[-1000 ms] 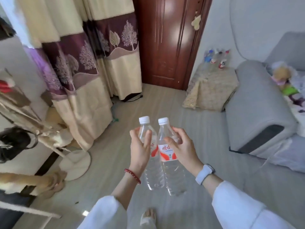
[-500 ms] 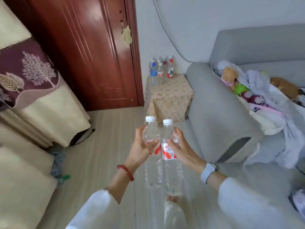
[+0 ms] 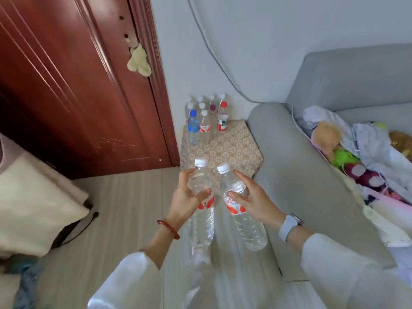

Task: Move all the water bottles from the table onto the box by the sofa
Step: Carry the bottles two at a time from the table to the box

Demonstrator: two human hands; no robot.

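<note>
I hold two clear water bottles with white caps and red-white labels in front of me. My left hand grips the left bottle near its shoulder. My right hand grips the right bottle, which tilts left at the top. Just beyond them stands the box, draped in a patterned beige cloth, between the door and the sofa arm. Several bottles stand at the box's back left corner, with blue, white, red and dark caps.
A grey sofa runs along the right, with plush toys and clothes piled on its seat. A dark red door fills the left. A cream curtain hangs low on the left over the wooden floor.
The view has closed in on the box and sofa, which now sit just beyond the bottles. The right bottle has tilted and the two bottles have spread apart at the bottom.
</note>
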